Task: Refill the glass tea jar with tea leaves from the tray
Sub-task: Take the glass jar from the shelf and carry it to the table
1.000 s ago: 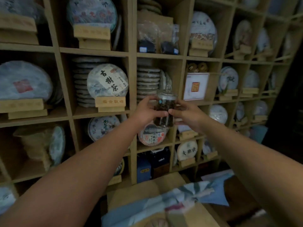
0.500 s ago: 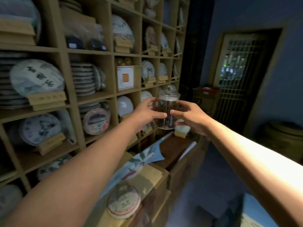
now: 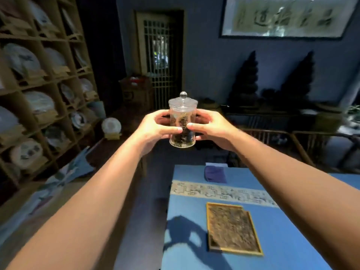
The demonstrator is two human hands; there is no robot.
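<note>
Blue-clothed table (image 3: 282, 221) lower right, tray (image 3: 232, 228) on it. My left hand (image 3: 153, 129) and right hand (image 3: 212, 127) clasp glass tea jar (image 3: 182, 125) mid-body at frame centre; smooth, breakable glass, loose-looking lid (image 3: 183, 101), keep upright.

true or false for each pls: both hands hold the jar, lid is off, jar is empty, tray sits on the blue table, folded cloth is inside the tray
1. Both the left hand and the right hand hold the glass tea jar. True.
2. The lid is off. False: it sits on the jar.
3. The jar is empty. False: dark tea leaves show inside.
4. The tray of tea leaves sits on the blue table. True.
5. The folded cloth is inside the tray. False: it lies apart, at the table's far end.
</note>
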